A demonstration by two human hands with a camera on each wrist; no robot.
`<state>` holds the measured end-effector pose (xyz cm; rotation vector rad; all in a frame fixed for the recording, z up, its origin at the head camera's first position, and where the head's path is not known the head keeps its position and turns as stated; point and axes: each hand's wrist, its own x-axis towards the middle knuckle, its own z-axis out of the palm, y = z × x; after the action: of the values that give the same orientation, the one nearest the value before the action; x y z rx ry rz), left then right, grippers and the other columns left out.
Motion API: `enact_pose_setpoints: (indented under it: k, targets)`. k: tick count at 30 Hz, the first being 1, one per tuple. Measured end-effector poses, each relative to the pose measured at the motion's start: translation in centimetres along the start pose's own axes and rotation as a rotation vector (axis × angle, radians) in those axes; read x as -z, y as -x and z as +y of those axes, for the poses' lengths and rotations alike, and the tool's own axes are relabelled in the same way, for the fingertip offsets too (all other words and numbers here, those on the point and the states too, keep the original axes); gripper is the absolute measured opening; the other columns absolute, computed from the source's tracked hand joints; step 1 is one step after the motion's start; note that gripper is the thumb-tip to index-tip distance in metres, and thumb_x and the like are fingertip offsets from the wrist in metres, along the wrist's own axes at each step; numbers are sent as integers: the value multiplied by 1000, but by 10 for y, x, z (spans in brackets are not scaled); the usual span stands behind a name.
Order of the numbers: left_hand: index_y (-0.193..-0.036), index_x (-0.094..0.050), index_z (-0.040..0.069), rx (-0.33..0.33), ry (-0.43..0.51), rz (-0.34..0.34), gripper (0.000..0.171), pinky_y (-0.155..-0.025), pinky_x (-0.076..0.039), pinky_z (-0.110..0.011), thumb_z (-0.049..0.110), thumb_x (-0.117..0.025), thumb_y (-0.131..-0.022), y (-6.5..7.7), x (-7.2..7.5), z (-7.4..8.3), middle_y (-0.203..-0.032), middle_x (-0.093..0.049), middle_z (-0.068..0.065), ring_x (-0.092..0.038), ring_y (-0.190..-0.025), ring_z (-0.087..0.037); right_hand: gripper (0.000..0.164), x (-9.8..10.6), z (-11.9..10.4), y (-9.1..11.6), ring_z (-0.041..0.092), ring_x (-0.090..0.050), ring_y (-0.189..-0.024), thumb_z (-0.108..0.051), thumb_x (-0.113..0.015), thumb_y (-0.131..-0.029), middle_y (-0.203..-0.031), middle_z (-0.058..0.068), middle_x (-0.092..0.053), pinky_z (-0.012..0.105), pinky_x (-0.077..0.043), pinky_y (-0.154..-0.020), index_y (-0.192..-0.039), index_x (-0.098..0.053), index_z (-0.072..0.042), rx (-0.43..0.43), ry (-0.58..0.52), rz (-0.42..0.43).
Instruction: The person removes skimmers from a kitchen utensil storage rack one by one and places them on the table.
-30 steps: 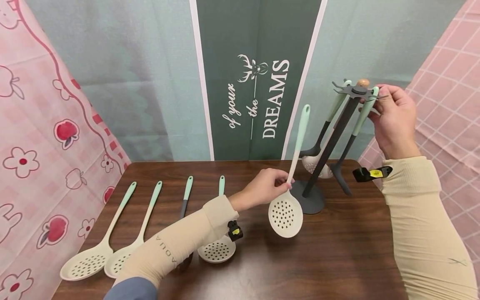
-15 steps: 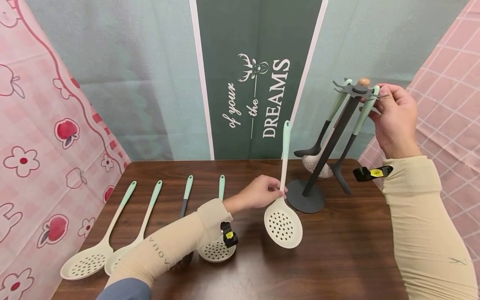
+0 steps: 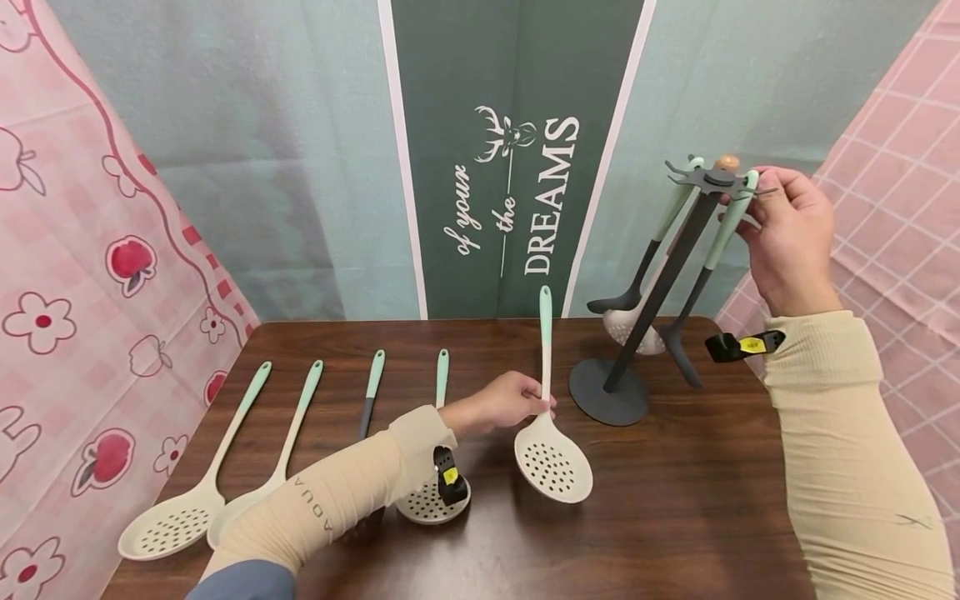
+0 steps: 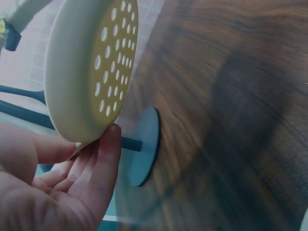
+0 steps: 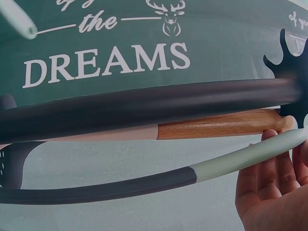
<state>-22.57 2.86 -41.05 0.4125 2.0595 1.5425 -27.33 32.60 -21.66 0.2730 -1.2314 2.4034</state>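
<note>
head view: hands well apart. left hand (image 3: 512, 400) pinches the white slotted skimmer (image 3: 553, 462) low on its handle, mint end up, raised off the table (image 3: 675, 500), just left of the dark stand (image 3: 652, 308). right hand (image 3: 793, 233) grips the mint handle top of a dark utensil (image 3: 726, 233) at the stand's hooks. four mint-handled utensils (image 3: 372, 383) lie on the table at left, partly behind the left sleeve (image 3: 345, 479).

Held skimmer (image 3: 553, 461), utensil stand (image 3: 654, 307), brown table (image 3: 660, 508)
</note>
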Motion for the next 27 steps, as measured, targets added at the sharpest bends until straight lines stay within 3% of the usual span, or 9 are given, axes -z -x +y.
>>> enact_pose_setpoints:
  k: [7,13,27]
  targets:
    - [-107,-70,-11,75,-15,-45,17,-69,-52,-23,1,-61,-100,3,0,-14,-106,-75,-20,-65,-87,-10,14,1,2,0,27,-69,-69,-2,-66,-96,-86,16,-68,31,-57,-60,-95,-59,10,-2,3,3]
    - [-105,-68,-12,119,18,-73,17,-66,-57,-27,2,-60,-101,5,-3,-22,-112,-73,-23,-66,-80,-10,13,2,2,-1,27,-69,-70,-1,-66,-96,-88,17,-69,31,-57,-60,-96,-59,11,3,3,2]
    - [-107,-70,-12,187,71,-11,17,-62,-56,-25,1,-60,-100,1,-9,-38,-106,-75,-20,-63,-69,-7,13,1,3,-2,27,-69,-69,-1,-66,-96,-87,16,-68,31,-57,-60,-96,-59,10,1,-1,5]
